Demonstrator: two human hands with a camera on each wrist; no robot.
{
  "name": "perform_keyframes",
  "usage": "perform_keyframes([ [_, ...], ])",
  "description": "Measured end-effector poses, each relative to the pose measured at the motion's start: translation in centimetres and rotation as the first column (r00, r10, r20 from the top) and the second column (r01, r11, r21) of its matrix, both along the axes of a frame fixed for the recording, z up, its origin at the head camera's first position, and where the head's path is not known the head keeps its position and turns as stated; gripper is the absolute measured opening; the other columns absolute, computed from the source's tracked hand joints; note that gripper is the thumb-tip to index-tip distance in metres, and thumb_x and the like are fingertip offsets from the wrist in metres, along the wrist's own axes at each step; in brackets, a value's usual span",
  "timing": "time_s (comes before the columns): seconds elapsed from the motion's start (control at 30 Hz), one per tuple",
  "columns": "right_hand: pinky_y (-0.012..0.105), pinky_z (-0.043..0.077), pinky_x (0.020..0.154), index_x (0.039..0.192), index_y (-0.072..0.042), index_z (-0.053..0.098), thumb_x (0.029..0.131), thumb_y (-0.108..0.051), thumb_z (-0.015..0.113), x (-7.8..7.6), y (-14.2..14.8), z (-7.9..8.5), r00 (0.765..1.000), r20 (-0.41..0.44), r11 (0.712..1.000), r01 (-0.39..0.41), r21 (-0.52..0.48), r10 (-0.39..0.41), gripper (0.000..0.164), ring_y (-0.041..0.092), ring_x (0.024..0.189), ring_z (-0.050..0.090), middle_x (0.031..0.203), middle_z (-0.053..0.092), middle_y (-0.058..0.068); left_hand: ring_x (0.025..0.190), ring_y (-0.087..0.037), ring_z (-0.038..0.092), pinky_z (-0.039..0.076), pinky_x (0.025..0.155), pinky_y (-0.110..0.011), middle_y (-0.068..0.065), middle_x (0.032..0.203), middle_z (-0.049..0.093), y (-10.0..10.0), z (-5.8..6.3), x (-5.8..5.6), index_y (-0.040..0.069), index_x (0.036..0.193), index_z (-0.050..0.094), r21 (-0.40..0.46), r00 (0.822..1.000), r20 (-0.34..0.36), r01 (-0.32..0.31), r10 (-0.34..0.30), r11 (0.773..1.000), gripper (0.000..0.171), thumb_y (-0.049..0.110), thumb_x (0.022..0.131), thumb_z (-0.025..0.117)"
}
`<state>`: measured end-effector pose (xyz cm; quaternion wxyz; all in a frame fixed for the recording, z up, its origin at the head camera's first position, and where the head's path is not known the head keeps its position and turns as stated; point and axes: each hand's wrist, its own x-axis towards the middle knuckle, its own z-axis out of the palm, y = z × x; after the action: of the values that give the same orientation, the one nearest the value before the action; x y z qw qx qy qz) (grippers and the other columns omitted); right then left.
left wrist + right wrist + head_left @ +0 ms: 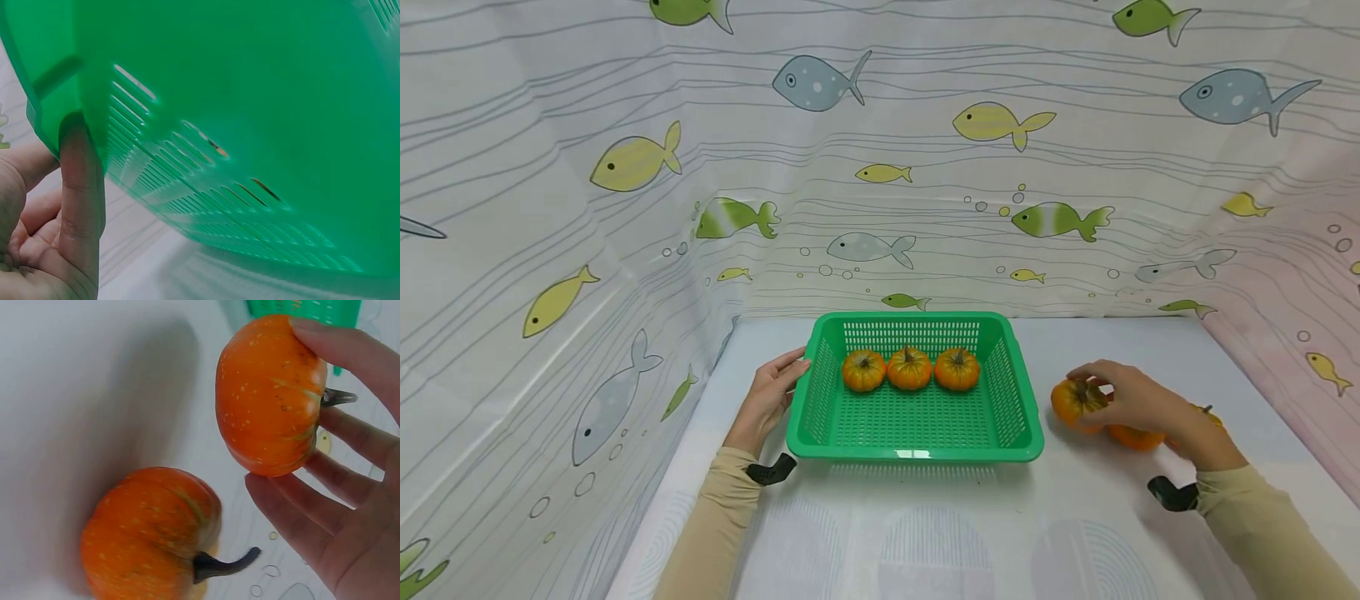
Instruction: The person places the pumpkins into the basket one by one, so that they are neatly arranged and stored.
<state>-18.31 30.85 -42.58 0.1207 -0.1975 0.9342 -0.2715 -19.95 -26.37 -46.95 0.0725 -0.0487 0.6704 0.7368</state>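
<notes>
Sleeves (pixel 1262 521) lead to hands (pixel 769 397) (pixel 1138 402) (half-curled): left grips basket (pixel 850 452), right pumpkin (pixel 1066 404).

You have a whitish table (pixel 1000 496) in front of you, its near part printed with pale rounded shapes (pixel 936 542), some finely lined. A green basket (pixel 914 455) rests around its middle. To your right sit an orange pumpkin (pixel 1138 439) and a second pumpkin (pixel 1212 415), both partly hidden.
</notes>
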Motion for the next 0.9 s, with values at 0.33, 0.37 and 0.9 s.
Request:
perform_keyframes([
  [0.33, 0.047, 0.061, 0.091, 0.136, -0.003, 0.064, 0.08, -0.034, 0.09, -0.4, -0.8, 2.6, 0.995, -0.101, 1.0, -0.015, 0.018, 0.016, 0.069, 0.034, 0.116, 0.061, 0.13, 0.066, 0.014, 0.09, -0.005, 0.075, 0.065, 0.076, -0.022, 0.007, 0.11, 0.072, 0.0, 0.0, -0.1, 0.005, 0.156, 0.044, 0.003, 1.0, 0.008, -0.003, 0.003, 1.0, 0.058, 0.023, 0.104, 0.065],
  [0.37, 0.045, 0.061, 0.091, 0.136, -0.003, 0.064, 0.08, -0.034, 0.09, -0.5, -0.9, 2.8, 0.994, -0.108, 1.0, -0.017, 0.023, 0.019, 0.069, 0.033, 0.116, 0.061, 0.13, 0.066, 0.014, 0.09, -0.006, 0.075, 0.065, 0.076, -0.022, 0.007, 0.109, 0.072, 0.0, 0.0, -0.1, 0.005, 0.155, 0.044, 0.004, 1.0, 0.008, -0.003, 0.003, 1.0, 0.058, 0.023, 0.104, 0.065],
  [0.9, 0.05, 0.061, 0.094, 0.136, -0.005, 0.064, 0.08, -0.034, 0.091, -1.4, -3.9, 5.9, 0.989, -0.129, 0.997, -0.075, 0.013, 0.076, 0.068, 0.03, 0.115, 0.06, 0.129, 0.066, 0.012, 0.089, -0.005, 0.075, 0.065, 0.076, -0.023, 0.009, 0.107, 0.074, 0.1, 0.1, 0.1, 0.005, 0.154, 0.046, 0.007, 1.0, 0.005, -0.021, 0.021, 1.0, 0.057, 0.02, 0.103, 0.066],
])
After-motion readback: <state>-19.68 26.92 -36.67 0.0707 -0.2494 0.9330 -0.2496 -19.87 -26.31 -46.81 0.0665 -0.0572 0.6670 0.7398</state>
